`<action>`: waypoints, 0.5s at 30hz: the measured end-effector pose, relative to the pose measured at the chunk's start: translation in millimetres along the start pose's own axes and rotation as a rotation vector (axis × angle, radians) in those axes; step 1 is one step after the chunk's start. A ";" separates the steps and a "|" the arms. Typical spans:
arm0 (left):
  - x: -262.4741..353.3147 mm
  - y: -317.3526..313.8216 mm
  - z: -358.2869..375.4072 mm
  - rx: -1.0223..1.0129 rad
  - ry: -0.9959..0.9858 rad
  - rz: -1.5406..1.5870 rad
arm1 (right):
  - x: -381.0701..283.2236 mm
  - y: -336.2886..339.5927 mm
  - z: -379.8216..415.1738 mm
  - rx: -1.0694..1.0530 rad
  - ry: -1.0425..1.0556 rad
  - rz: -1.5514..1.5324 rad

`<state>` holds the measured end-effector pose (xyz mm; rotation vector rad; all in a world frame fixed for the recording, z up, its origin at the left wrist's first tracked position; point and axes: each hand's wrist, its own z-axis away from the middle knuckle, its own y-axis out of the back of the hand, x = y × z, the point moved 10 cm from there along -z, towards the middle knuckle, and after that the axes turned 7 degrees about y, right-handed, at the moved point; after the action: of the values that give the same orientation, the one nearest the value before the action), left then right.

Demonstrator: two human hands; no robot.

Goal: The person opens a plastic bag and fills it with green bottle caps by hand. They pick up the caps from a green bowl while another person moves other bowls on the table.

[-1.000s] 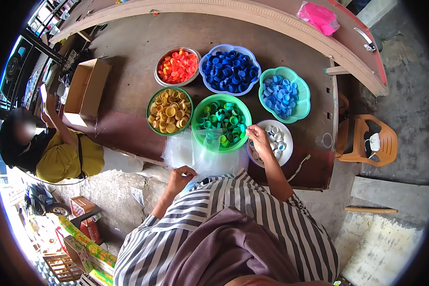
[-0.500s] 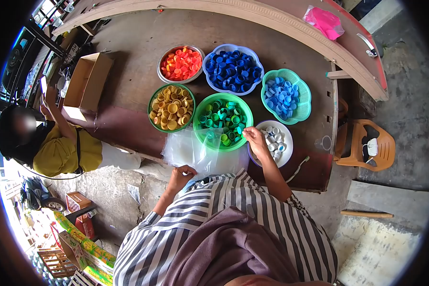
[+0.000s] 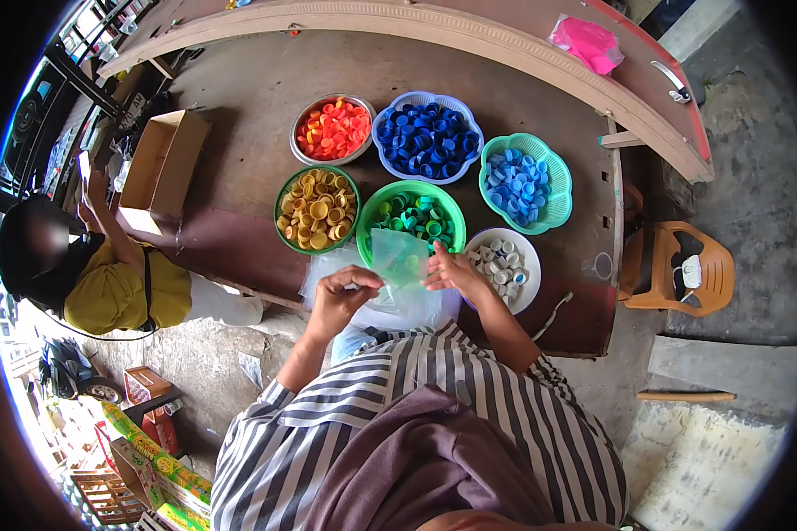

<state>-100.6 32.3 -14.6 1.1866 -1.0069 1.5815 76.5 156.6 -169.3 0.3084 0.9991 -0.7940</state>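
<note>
My left hand [image 3: 344,299] is closed in a pinch on a clear plastic bag [image 3: 397,255], which stands up in front of the green basin [image 3: 456,205] and overlaps its near side. My right hand [image 3: 454,273] has its fingers stretched out and apart, with the fingertips right beside the bag's right edge. Green bottle caps [image 3: 421,217] fill the basin behind. Under and between both hands, more clear plastic [image 3: 429,310] lies along the table's near edge. The white bowl [image 3: 533,265] of white caps [image 3: 502,265] is just right of my right hand.
Farther back stand a metal bowl of red-orange caps [image 3: 335,126], a basket of dark blue caps [image 3: 429,137], a basket of light blue caps [image 3: 515,184] and a basin of yellow caps [image 3: 317,208]. A cardboard box [image 3: 164,164] and a seated person [image 3: 106,283] are left; an orange chair [image 3: 708,274] is right.
My left hand has risen from my lap toward the basin, with the bag lifted in it. My right hand has moved left from the white bowl's edge, and its fingers have spread.
</note>
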 end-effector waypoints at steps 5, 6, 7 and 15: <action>59.6 -29.4 -13.0 -0.198 -0.218 -0.207 | -37.7 -15.1 -30.2 -0.113 0.033 -0.755; 67.0 -34.5 -13.2 -0.230 -0.293 -0.320 | -58.4 7.0 -33.6 0.080 0.154 -0.783; 57.7 -30.7 -20.6 -0.217 -0.224 -0.329 | -81.3 23.1 -35.0 0.113 0.256 -0.730; -14.8 -15.8 -61.0 -0.112 -0.368 -0.259 | -229.0 55.6 17.8 0.154 0.744 -0.377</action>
<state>-98.6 91.6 -40.4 1.4962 -1.1051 1.1145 59.8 288.1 26.4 0.5824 1.7295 -1.1346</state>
